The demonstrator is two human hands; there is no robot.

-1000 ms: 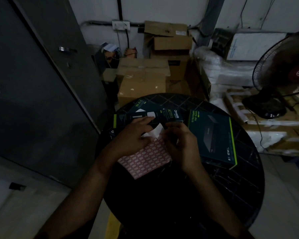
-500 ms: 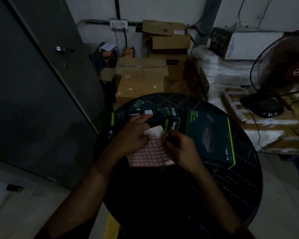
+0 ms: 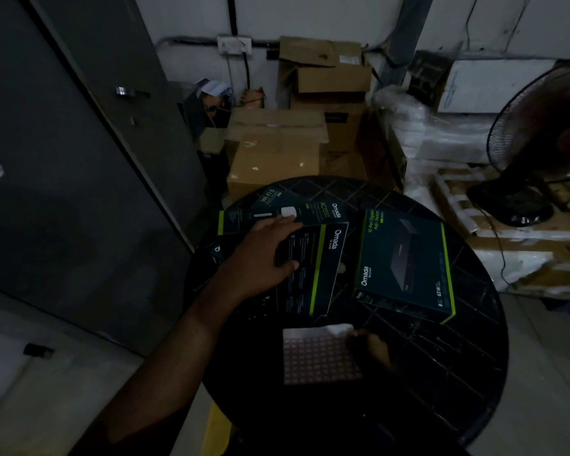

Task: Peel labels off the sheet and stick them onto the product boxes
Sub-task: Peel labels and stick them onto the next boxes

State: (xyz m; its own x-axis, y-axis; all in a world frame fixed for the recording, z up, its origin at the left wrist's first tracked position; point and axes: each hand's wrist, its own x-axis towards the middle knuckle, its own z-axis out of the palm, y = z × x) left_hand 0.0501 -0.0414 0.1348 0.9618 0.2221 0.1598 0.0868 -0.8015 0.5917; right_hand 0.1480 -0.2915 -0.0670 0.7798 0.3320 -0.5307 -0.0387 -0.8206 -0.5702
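Pink grid label sheet (image 3: 320, 357) lying flat nearest on the round dark worktop (image 3: 458, 366), long axis left-right, white peeled strip along its far edge, right hand (image 3: 372, 348) at its right edge, fingers too dark to tell, beyond the sheet a dark green-striped Omada box (image 3: 313, 271) running near to far, left hand (image 3: 264, 255) gripping its left edge.

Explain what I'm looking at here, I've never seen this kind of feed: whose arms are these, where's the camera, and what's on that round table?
There is no machine: a person works with bare hands, and the one camera sits on their head, looking forward and down. The left hand grips the edge of a dark Omada box, which overlaps an AC1350 box behind it. A 10-port switch box lies to the right. All rest on a round black table. Nearest the person lies the label sheet; the right hand touches its right edge, but the dim light hides how its fingers lie.
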